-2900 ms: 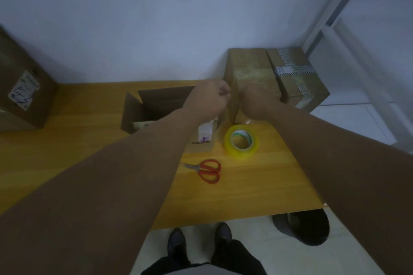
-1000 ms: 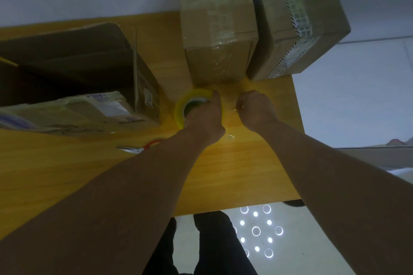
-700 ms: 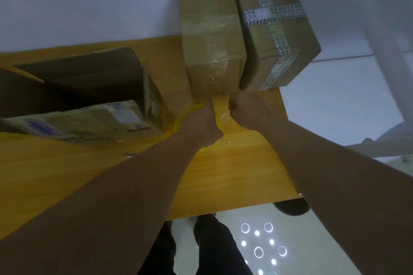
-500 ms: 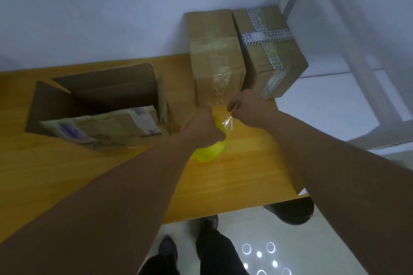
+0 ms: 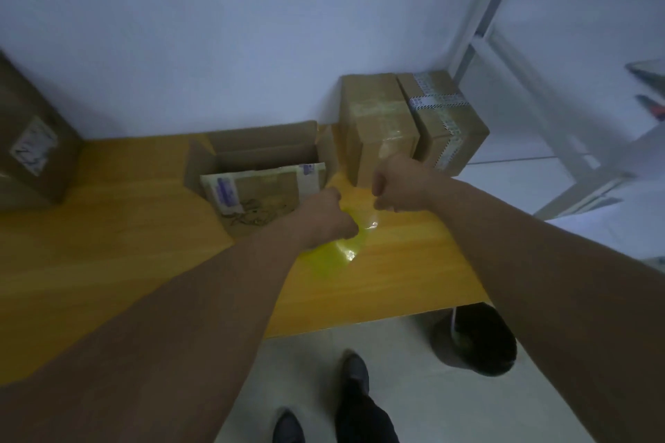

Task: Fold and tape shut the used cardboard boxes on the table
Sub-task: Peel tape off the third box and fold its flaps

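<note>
The open box [image 5: 259,158] sits at the back of the bench [image 5: 108,244], just left of my hands, flaps up and its labelled front flap [image 5: 262,191] leaning toward me; nothing on it is folded or taped yet. My left grip [image 5: 324,216] is curled round the yellow tape roll [image 5: 334,255] in front of that box. My right grip [image 5: 396,187] is closed to a fist beside it, pinching what looks like the tape end [image 5: 372,223], a short clear strip drawn between the two. Behind it, the plain sealed box [image 5: 378,126] and the box with printed tape [image 5: 446,122] stand side by side against the wall, already done. The far-left box [image 5: 28,155] is partly out of view, so I cannot tell whether it is shut. I reckon the open one wants its flaps folded down, then taping
</note>
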